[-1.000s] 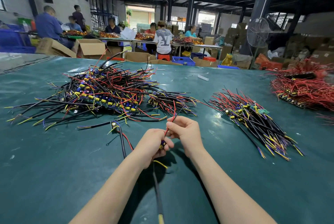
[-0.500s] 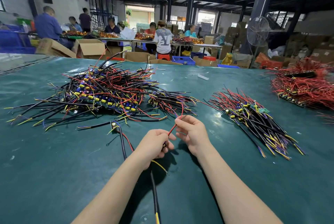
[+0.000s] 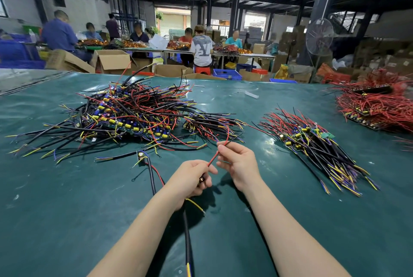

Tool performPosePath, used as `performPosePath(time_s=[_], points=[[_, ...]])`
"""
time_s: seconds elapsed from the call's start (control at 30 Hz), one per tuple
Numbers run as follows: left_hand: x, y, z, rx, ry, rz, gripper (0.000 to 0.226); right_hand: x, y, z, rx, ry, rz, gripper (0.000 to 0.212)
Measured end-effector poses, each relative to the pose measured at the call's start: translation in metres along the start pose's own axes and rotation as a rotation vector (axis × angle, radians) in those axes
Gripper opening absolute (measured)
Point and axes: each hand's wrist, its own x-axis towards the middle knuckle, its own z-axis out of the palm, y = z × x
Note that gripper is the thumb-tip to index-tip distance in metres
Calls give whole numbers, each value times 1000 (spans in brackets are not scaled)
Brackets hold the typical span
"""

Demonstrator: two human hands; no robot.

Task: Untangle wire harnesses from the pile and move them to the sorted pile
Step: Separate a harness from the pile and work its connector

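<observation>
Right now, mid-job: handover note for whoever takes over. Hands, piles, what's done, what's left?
Left hand grips one harness, its black cable trailing toward the wearer.
Right hand pinches that harness's red wire, stretched straight between the hands.
The tangled pile lies ahead-left, the neat sorted pile ahead-right, on the green table.
Done: this harness is clear of the pile.
Left: lay it on the sorted pile, then the loose harness and the rest of the tangle.
</observation>
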Motion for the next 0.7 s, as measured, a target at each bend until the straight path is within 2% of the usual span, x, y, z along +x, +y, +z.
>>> performPosePath(time_s=[0.2, 0.33, 0.4, 0.53, 0.7], points=[[-1, 1, 0, 52, -46, 0, 29, 5, 1, -1, 140, 147, -29, 19], [-1, 2, -2, 66, -58, -3, 29, 5, 0, -1, 46, 157, -54, 20], [-2, 1, -4, 75, -63, -7, 28, 5, -3, -3, -32, 131, -40, 21], [-3, 0, -7, 50, -78, -6, 28, 2, -12, -9, 206, -25, 191, 18], [-3, 1, -10, 43, -145, -10, 27, -2, -14, -10, 297, -185, 232, 19]])
